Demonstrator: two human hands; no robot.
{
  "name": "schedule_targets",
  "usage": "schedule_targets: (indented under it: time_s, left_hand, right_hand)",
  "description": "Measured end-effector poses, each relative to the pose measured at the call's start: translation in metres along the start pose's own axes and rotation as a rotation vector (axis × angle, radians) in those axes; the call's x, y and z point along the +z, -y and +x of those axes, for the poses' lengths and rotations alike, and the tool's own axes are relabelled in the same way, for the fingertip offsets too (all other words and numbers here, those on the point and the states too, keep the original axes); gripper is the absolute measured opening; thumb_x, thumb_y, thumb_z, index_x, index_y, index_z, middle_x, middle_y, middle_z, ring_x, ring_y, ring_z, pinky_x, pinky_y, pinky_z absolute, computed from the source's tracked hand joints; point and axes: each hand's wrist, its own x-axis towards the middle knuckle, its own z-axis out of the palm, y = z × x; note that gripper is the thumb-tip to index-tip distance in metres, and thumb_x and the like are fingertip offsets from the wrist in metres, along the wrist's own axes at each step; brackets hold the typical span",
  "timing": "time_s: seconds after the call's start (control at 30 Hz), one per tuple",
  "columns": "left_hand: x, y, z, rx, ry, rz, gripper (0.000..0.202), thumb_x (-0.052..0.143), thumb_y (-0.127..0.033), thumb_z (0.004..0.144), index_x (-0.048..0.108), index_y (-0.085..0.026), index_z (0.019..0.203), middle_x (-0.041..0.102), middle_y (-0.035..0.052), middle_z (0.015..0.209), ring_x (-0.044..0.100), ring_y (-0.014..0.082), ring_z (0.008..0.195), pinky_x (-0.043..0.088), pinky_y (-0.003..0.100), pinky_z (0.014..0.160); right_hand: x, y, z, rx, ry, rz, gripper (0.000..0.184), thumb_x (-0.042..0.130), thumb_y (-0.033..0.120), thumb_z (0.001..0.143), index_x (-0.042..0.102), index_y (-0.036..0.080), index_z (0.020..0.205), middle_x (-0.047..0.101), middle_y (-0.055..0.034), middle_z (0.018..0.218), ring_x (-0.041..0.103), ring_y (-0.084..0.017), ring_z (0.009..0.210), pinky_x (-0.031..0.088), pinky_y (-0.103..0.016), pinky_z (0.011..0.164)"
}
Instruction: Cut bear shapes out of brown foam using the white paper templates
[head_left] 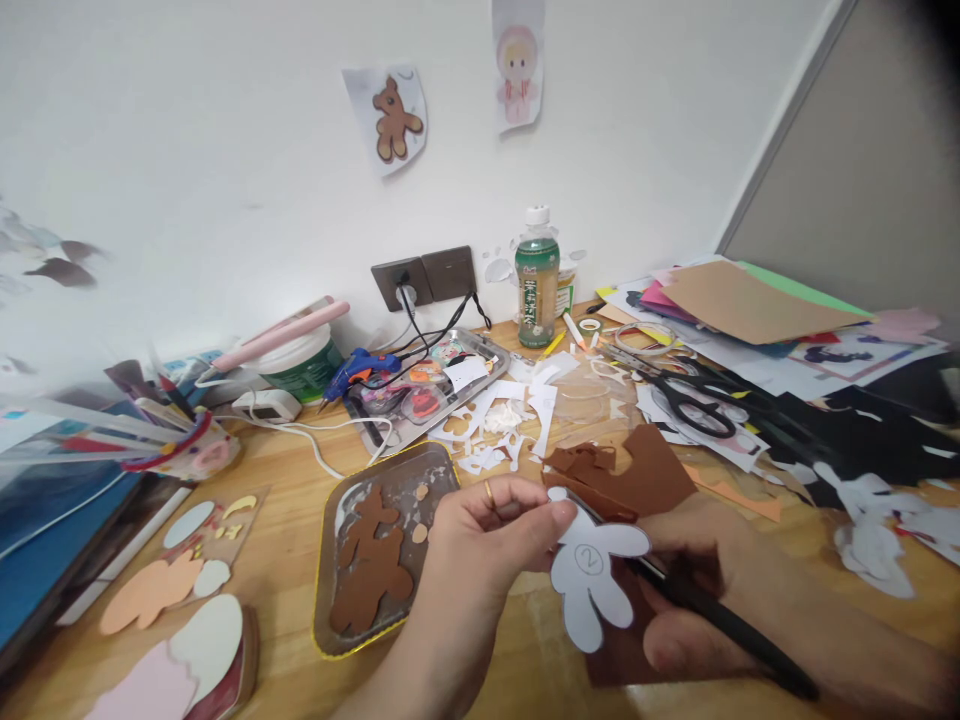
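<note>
My left hand (487,560) wears a ring and pinches a white paper bear shape (592,570) by its upper end, between thumb and fingers. The shape has rounded limbs and a circled "2". Closed round a long black-handled tool (727,620), my right hand (720,560) is just right of the shape. A slim metal part of the tool runs behind the paper; whether it is a knife or scissors I cannot tell. Brown sheet material (652,480) lies behind, and a darker brown piece (622,660) is below the paper.
Left of my hands, a yellow-rimmed tray (324,560) holds brown cutouts (375,570). Paper scraps (510,420), black-handled scissors (697,405) and a bottle (537,290) lie or stand beyond. A blue glue gun (360,372) rests on another tray; coloured sheets (757,300) are stacked at right.
</note>
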Motion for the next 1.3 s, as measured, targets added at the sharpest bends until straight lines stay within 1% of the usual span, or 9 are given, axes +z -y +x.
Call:
schedule_targets:
  time_s: [0.07, 0.17, 0.4, 0.57, 0.83, 1.0, 1.13, 1.2, 1.3]
  left_hand:
    - [0.0, 0.0, 0.0, -0.005, -0.017, 0.001, 0.013, 0.072, -0.025, 0.068, 0.065, -0.015, 0.063, 0.066, -0.0008, 0.058, 0.055, 0.0079, 0.053, 0.042, 0.019, 0.053]
    - [0.001, -0.001, -0.002, 0.007, -0.032, 0.006, 0.013, 0.07, -0.025, 0.069, 0.066, -0.015, 0.063, 0.066, 0.0004, 0.059, 0.056, 0.0096, 0.054, 0.043, 0.02, 0.054]
    - [0.004, 0.001, -0.003, 0.03, -0.01, 0.028, 0.013, 0.069, -0.021, 0.07, 0.065, -0.014, 0.061, 0.066, 0.0, 0.056, 0.054, 0.0084, 0.051, 0.043, 0.019, 0.053]
    - [0.004, 0.001, -0.002, 0.021, 0.0, 0.041, 0.012, 0.069, -0.023, 0.07, 0.065, -0.014, 0.063, 0.067, 0.0005, 0.059, 0.055, 0.0089, 0.053, 0.043, 0.02, 0.054]
    - [0.003, -0.001, -0.001, 0.017, -0.011, 0.068, 0.013, 0.069, -0.024, 0.07, 0.064, -0.014, 0.062, 0.066, 0.0002, 0.058, 0.055, 0.009, 0.053, 0.042, 0.02, 0.055]
    - [0.0, 0.0, -0.001, 0.017, 0.005, 0.045, 0.014, 0.069, -0.025, 0.07, 0.064, -0.014, 0.062, 0.066, -0.0003, 0.057, 0.053, 0.0072, 0.051, 0.041, 0.018, 0.053]
    - [-0.001, 0.001, 0.001, 0.001, -0.028, 0.021, 0.013, 0.071, -0.025, 0.068, 0.065, -0.015, 0.062, 0.065, -0.0011, 0.056, 0.054, 0.0073, 0.05, 0.04, 0.018, 0.052]
    - [-0.001, 0.001, 0.001, -0.004, -0.041, 0.001, 0.013, 0.072, -0.026, 0.067, 0.065, -0.016, 0.062, 0.064, -0.0017, 0.056, 0.054, 0.0078, 0.05, 0.04, 0.019, 0.051]
    - [-0.001, 0.001, 0.0, -0.014, -0.027, -0.011, 0.014, 0.072, -0.026, 0.067, 0.065, -0.016, 0.062, 0.065, -0.0011, 0.057, 0.056, 0.0085, 0.051, 0.042, 0.019, 0.052]
  right_hand:
    - [0.0, -0.001, 0.0, 0.04, -0.006, 0.046, 0.045, 0.065, 0.06, 0.063, 0.055, 0.016, 0.062, 0.031, 0.007, 0.053, 0.023, -0.008, 0.049, 0.016, -0.025, 0.043]
    - [0.0, 0.0, 0.0, 0.054, 0.0, 0.092, 0.043, 0.069, 0.056, 0.061, 0.051, 0.017, 0.06, 0.03, 0.0077, 0.051, 0.022, -0.007, 0.048, 0.015, -0.025, 0.043]
    - [0.0, 0.013, 0.001, 0.066, 0.096, 0.12, 0.056, 0.058, 0.069, 0.064, 0.064, 0.016, 0.082, 0.041, 0.0037, 0.06, 0.032, -0.011, 0.055, 0.021, -0.026, 0.048]
    - [0.002, 0.005, 0.002, 0.031, 0.079, 0.117, 0.055, 0.059, 0.068, 0.064, 0.065, 0.015, 0.079, 0.04, 0.004, 0.056, 0.03, -0.01, 0.051, 0.019, -0.025, 0.046]
    - [0.002, 0.004, 0.001, 0.031, 0.036, 0.153, 0.037, 0.071, 0.049, 0.063, 0.055, 0.016, 0.064, 0.032, 0.0068, 0.055, 0.024, -0.009, 0.052, 0.015, -0.026, 0.046]
    - [0.001, -0.001, 0.003, 0.08, 0.004, 0.136, 0.038, 0.074, 0.05, 0.058, 0.062, 0.015, 0.067, 0.034, 0.0066, 0.053, 0.025, -0.009, 0.05, 0.017, -0.025, 0.045]
    - [0.0, -0.004, 0.003, 0.115, -0.016, 0.066, 0.027, 0.074, 0.04, 0.059, 0.062, 0.016, 0.065, 0.033, 0.0075, 0.05, 0.025, -0.009, 0.047, 0.017, -0.024, 0.042]
    - [0.0, -0.003, 0.003, 0.118, -0.043, -0.025, 0.02, 0.069, 0.034, 0.062, 0.058, 0.017, 0.06, 0.034, 0.0073, 0.049, 0.027, -0.009, 0.046, 0.019, -0.023, 0.042]
    - [0.003, -0.002, 0.003, 0.1, -0.088, -0.173, 0.007, 0.061, 0.024, 0.065, 0.06, 0.017, 0.062, 0.037, 0.0063, 0.05, 0.031, -0.009, 0.046, 0.023, -0.022, 0.042]
